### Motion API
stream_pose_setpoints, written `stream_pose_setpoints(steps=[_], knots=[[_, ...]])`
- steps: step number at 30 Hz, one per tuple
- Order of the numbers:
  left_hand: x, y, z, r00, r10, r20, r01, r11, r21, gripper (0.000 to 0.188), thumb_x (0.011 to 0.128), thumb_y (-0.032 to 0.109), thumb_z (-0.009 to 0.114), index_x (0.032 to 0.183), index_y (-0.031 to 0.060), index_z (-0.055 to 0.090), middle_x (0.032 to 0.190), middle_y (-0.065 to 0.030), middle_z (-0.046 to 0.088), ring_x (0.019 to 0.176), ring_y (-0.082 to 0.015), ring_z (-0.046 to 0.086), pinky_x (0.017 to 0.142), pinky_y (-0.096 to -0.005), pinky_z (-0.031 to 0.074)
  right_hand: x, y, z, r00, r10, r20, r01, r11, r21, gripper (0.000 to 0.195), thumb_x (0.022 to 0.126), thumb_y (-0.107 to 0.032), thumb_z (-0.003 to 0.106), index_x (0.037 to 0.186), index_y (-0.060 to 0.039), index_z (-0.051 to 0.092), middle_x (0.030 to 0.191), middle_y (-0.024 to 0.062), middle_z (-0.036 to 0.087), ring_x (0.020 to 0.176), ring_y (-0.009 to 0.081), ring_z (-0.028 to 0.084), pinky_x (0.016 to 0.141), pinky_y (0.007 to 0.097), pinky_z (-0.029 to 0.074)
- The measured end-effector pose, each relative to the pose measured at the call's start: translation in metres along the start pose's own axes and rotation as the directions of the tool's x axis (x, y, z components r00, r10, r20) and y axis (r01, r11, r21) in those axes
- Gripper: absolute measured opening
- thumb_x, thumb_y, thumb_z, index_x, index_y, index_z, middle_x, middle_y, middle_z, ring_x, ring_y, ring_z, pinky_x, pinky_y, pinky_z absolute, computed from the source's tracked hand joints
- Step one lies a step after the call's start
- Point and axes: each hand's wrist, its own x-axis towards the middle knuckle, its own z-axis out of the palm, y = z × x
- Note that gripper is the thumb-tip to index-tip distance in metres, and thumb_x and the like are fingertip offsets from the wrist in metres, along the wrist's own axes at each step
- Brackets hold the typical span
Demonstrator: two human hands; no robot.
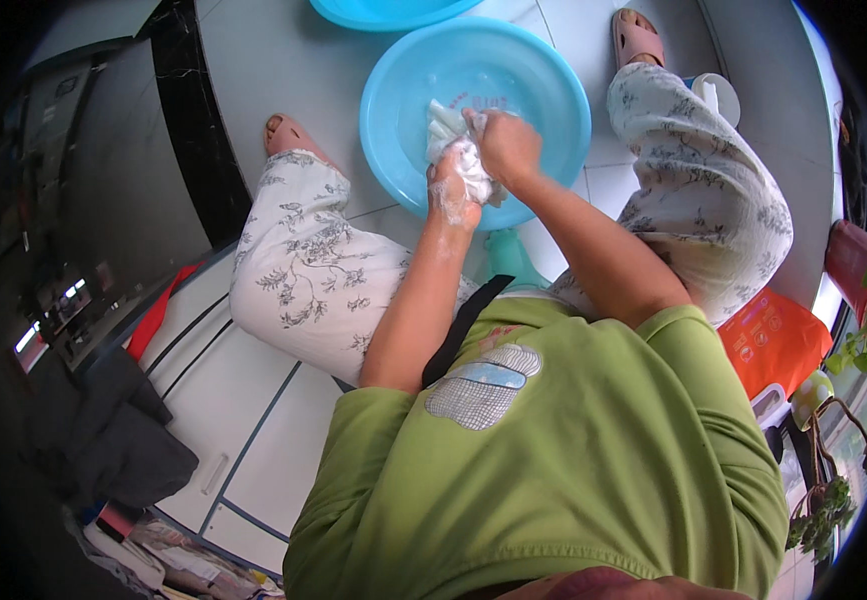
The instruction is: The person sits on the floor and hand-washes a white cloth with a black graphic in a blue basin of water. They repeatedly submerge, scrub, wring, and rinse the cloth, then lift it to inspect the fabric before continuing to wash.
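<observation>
A bunched white cloth (471,166), wet and covered in suds, is gripped between my two hands over a light blue plastic basin (384,127). My left hand (452,191) holds the near left side of it, with foam on the skin down to the wrist. On the far right side, my right hand (508,146) is curled into a fist around the cloth. One pale end of the fabric sticks out past my hands toward the basin's middle. The basin stands on the floor between my feet and bears red printing on its inside.
A second blue basin (396,13) stands just beyond the first. A white tub (718,97) sits behind my right leg. An orange bag (775,341) and potted plants are at right. White cabinets (246,420) and a dark cloth (125,442) are at left. Pale tiles (276,60) form the floor.
</observation>
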Motion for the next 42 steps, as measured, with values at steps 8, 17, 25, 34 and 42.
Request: stream_pose_setpoints(steps=[8,17,25,34,42], knots=[[-0.008,0.017,-0.014,0.98,-0.172,0.101,0.176,0.984,-0.028,0.041,0.095,0.037,0.037,0.109,0.003,0.057,0.108,-0.0119,0.062,0.099,-0.0284,0.059,0.092,-0.0427,0.045,-0.029,-0.007,0.025,0.948,-0.31,-0.069,0.309,0.951,-0.021,0.042,0.087,-0.044,0.054,0.071,-0.0073,0.068,0.077,0.0191,0.066,0.07,0.0378,0.063,0.067,0.045,0.05],[-0.042,0.043,0.02,0.924,-0.24,0.299,0.247,0.969,0.012,0.04,0.096,0.037,0.037,0.107,0.0033,0.055,0.106,-0.0142,0.06,0.095,-0.0263,0.059,0.091,-0.0447,0.045,-0.02,0.013,0.034,0.944,-0.311,-0.113,0.295,0.945,-0.138,0.036,0.087,-0.039,0.051,0.081,-0.0076,0.069,0.074,0.0178,0.066,0.068,0.035,0.065,0.065,0.0459,0.049],[0.001,0.02,-0.012,0.927,-0.163,0.338,0.212,0.971,-0.114,0.04,0.097,0.033,0.04,0.12,0.0027,0.052,0.12,-0.0153,0.058,0.111,-0.0315,0.056,0.097,-0.0473,0.044,0.032,0.058,0.014,0.966,0.125,0.227,-0.235,0.794,0.561,0.067,0.085,-0.066,0.045,0.098,-0.0039,0.068,0.095,0.0155,0.068,0.085,0.0312,0.063,0.074,0.0416,0.047],[-0.018,0.069,-0.005,0.982,0.044,0.184,-0.016,0.989,-0.148,0.047,0.097,0.042,0.041,0.123,0.0052,0.051,0.125,-0.0154,0.054,0.119,-0.0349,0.049,0.103,-0.055,0.035,0.029,0.106,0.016,0.87,-0.252,0.423,-0.118,0.727,0.677,0.044,0.078,-0.028,0.073,0.113,-0.0022,0.064,0.101,0.0073,0.066,0.094,0.0174,0.06,0.087,0.0325,0.045],[-0.008,0.045,-0.019,0.946,-0.007,0.325,-0.044,0.988,0.148,0.05,0.097,0.04,0.038,0.131,0.0045,0.043,0.128,-0.0148,0.05,0.119,-0.0279,0.049,0.102,-0.0433,0.038,-0.006,0.017,0.018,0.88,-0.465,-0.102,0.457,0.767,0.451,0.038,0.074,-0.035,0.068,0.097,-0.006,0.062,0.092,0.01,0.06,0.089,0.0292,0.058,0.079,0.0449,0.046]])
